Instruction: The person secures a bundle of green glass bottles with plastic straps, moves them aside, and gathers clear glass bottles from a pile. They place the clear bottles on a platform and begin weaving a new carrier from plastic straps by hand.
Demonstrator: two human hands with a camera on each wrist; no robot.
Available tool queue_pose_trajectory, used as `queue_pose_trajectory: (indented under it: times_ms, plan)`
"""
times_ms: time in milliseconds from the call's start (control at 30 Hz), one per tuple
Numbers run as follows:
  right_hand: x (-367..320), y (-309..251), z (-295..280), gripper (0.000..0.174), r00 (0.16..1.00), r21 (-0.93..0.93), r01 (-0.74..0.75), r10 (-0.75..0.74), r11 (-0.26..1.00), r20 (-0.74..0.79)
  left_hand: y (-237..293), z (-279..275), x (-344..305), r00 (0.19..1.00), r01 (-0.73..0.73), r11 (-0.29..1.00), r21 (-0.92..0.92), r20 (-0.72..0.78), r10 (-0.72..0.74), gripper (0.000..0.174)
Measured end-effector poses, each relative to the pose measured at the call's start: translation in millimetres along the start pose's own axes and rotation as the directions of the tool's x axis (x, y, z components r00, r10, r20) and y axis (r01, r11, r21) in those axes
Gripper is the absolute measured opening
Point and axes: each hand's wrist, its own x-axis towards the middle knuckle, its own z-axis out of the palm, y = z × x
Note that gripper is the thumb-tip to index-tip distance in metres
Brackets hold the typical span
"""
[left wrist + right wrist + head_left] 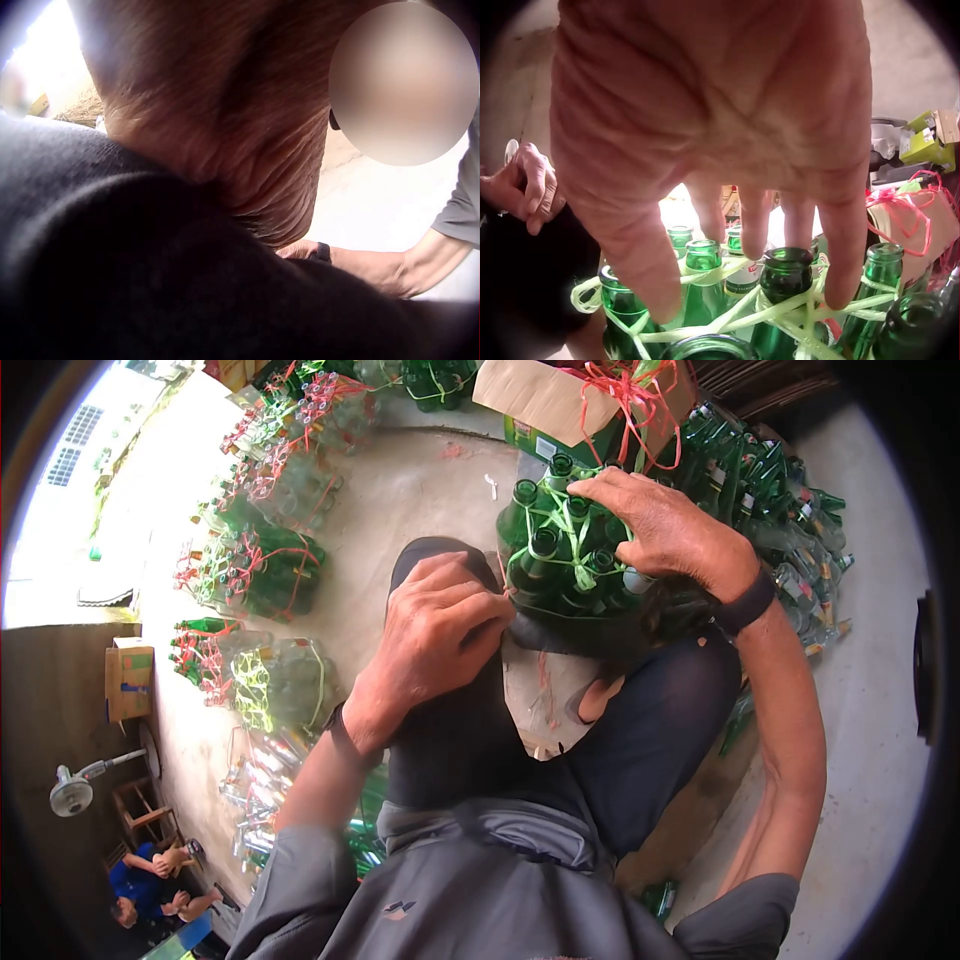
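A bundle of green glass bottles, bound round the necks with pale green plastic twine, stands before the knees. Over its far right side reaches my right hand. In the right wrist view this hand's fingers point down, fairly straight, among the bottle necks, right at the twine. My left hand rests on the left knee with its fingers loosely curled and nothing seen in them. Its back and wrist fill much of the left wrist view, above dark trouser cloth; its fingertips are hidden there.
Beyond the bundle stands a cardboard box with red plastic twine on it. Loose bottles lie heaped at the right. Tied bottle bundles line the left. A fan and another person are at the lower left.
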Motion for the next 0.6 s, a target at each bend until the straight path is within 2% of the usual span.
queue_pose_trajectory:
  times_ms: [67, 167, 433, 533, 600]
  plan:
    - [1, -3, -2, 0.074, 0.999, 0.025, -0.016, 0.016, 1.0, 0.028, -1, -1, 0, 1.0, 0.0, 1.0, 0.0, -0.004, 0.0, 0.018]
    - [5, -5, -3, 0.078, 0.995, -0.048, -0.041, 0.045, 0.998, 0.087, -3, -1, -1, 1.0, -0.005, 1.0, -0.002, -0.001, 0.005, 0.018]
    - [20, -3, -6, 0.083, 0.954, -0.016, -0.148, 0.147, 0.989, 0.262, -9, -3, -6, 0.999, -0.018, 1.0, -0.003, -0.027, 0.018, 0.02]
    - [26, -1, -6, 0.084, 0.945, 0.039, -0.174, 0.156, 0.984, 0.286, -11, -5, -9, 0.999, -0.002, 1.0, -0.017, -0.041, 0.001, 0.021]
    - [23, 12, 9, 0.082, 0.961, 0.085, -0.156, 0.132, 0.984, 0.244, -13, -7, -9, 0.999, -0.003, 1.0, -0.008, -0.047, 0.002, 0.02]
